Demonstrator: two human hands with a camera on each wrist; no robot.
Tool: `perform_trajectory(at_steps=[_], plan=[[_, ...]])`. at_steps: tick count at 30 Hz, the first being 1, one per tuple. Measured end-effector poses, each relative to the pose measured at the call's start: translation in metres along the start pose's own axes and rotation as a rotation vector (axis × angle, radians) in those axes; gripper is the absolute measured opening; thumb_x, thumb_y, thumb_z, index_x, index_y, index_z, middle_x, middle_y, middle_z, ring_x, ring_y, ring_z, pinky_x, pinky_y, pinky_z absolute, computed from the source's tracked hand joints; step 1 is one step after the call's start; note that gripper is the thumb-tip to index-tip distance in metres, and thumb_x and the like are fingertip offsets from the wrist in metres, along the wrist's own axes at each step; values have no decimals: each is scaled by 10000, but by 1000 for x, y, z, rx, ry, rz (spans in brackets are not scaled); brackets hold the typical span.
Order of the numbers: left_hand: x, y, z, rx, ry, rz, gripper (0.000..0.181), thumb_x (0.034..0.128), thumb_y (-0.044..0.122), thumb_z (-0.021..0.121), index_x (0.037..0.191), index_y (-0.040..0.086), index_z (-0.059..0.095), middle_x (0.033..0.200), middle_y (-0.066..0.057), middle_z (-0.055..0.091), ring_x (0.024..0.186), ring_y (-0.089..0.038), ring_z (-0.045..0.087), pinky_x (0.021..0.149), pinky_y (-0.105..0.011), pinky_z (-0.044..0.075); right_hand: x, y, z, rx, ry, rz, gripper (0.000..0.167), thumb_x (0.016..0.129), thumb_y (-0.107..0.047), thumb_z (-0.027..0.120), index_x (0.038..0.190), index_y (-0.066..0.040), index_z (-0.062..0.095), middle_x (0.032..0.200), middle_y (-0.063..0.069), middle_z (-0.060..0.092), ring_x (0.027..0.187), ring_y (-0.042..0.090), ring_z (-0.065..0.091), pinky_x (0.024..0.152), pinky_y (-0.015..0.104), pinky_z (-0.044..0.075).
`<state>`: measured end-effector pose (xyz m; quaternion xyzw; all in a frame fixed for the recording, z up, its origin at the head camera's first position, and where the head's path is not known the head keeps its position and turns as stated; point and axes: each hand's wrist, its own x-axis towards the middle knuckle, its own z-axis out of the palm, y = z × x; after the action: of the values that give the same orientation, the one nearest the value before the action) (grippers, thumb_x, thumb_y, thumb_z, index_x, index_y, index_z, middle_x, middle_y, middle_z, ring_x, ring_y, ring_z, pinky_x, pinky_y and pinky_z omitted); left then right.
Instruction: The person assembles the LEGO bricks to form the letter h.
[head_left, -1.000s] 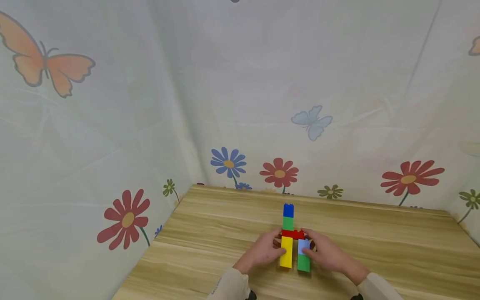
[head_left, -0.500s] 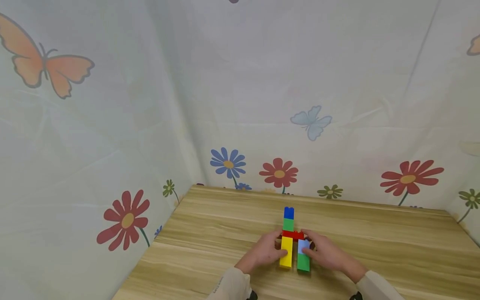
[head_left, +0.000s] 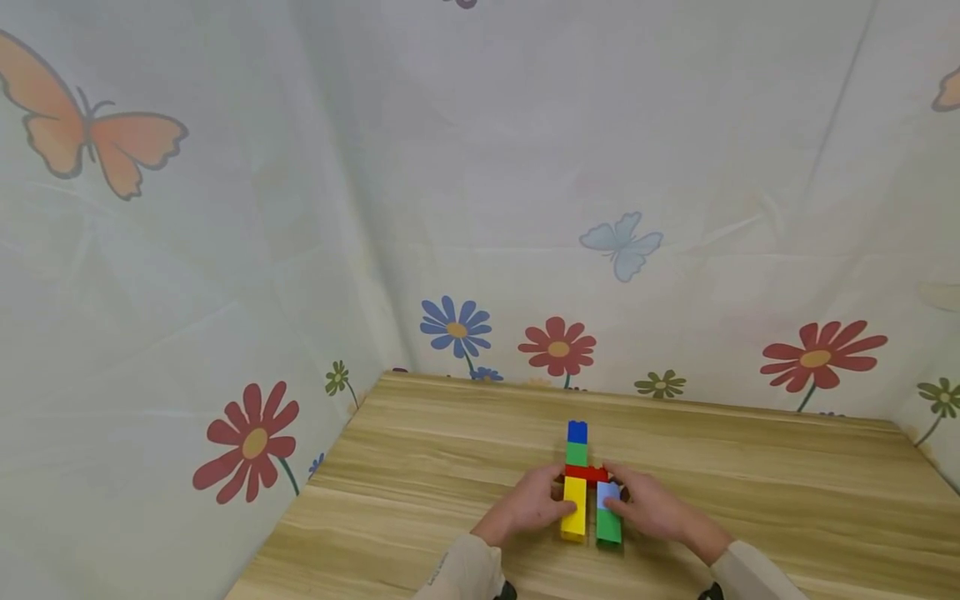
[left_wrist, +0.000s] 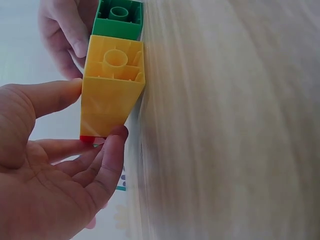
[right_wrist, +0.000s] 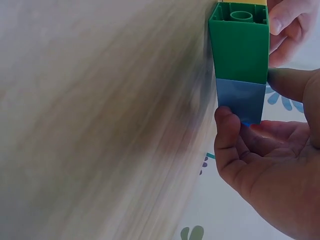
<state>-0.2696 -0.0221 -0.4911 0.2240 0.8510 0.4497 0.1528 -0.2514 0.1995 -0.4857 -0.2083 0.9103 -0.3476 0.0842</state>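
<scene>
A joined toy building-block assembly is between both hands in the head view. It has a yellow block (head_left: pixel 573 507) at the near left, with a light blue block (head_left: pixel 608 495) and a green block (head_left: pixel 609 527) at the near right. A red block (head_left: pixel 587 473) bridges them. Beyond it, another green block (head_left: pixel 577 453) leads to a dark blue block (head_left: pixel 577 431). My left hand (head_left: pixel 534 498) pinches the yellow block between thumb and fingers. My right hand (head_left: pixel 656 504) pinches the light blue block. In the wrist views, hollow undersides of the yellow and right green blocks show.
The assembly is low over a wood-grain table (head_left: pixel 420 467); I cannot tell whether it touches. Behind stands a pale cloth backdrop (head_left: pixel 510 167) printed with flowers and butterflies, meeting the table's far edge. Another such cloth side (head_left: pixel 187 292) runs along the left.
The far dark blue end has moved toward me in the head view and the assembly looks shorter, so it has tilted slightly. Both hands keep their grip.
</scene>
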Motion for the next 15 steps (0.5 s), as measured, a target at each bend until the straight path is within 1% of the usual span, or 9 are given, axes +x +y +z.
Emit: perform_trajectory(at_steps=[5,11,15], plan=[[1,-1,-1,43,-1,3,396,869,128,688,1242,149,556,1125,45,600,921,-92,575,808,-287,502,0,-1,0,-16,0,-7,592,918,-188,630,1362,117,385,1266,213,530,933,216,544,849,470,473],[2,-1,-1,64,-16,-5,360,873,147,688,1212,142,566,1067,60,604,882,-79,554,815,-274,493,-1,1,1,-1,-26,15,633,910,-257,642,1379,83,386,1271,182,528,910,193,516,837,447,475],[2,-1,-2,76,-25,-11,339,875,158,688,1192,145,571,1035,67,600,867,-78,544,822,-271,485,-1,3,2,3,-42,11,628,913,-281,636,1375,71,396,1280,174,523,925,191,513,844,453,471]])
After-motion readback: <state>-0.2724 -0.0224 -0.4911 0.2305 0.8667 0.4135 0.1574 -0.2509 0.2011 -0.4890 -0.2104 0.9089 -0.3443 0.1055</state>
